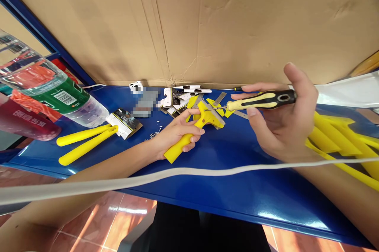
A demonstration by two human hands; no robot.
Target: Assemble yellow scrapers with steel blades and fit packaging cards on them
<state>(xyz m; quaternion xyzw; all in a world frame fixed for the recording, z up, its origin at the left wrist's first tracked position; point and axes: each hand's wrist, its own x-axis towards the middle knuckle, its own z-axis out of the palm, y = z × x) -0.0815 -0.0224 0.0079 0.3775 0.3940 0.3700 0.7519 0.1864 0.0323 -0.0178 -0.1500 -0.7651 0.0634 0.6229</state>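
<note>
My left hand (182, 131) is wrapped round the handle of a yellow scraper (179, 148), whose wide head with a metal blade points away to the right. In my right hand (281, 121) is a screwdriver (260, 100) with a black and cream handle, lying nearly level. Its thin shaft reaches left to the neck of the scraper; whether a screw sits under the tip is too small to tell. Behind the scraper lie loose yellow head pieces (213, 104) and metal blades (220, 98). Small screws (154, 135) are scattered just left of my left hand.
Two yellow scrapers in card sleeves (126, 123) lie at the left, by a large water bottle (63, 90) and a red cup (26, 119). More card sleeves (168, 98) sit behind. Yellow handles (340, 137) are heaped at the right. A white cord (189, 171) crosses in front.
</note>
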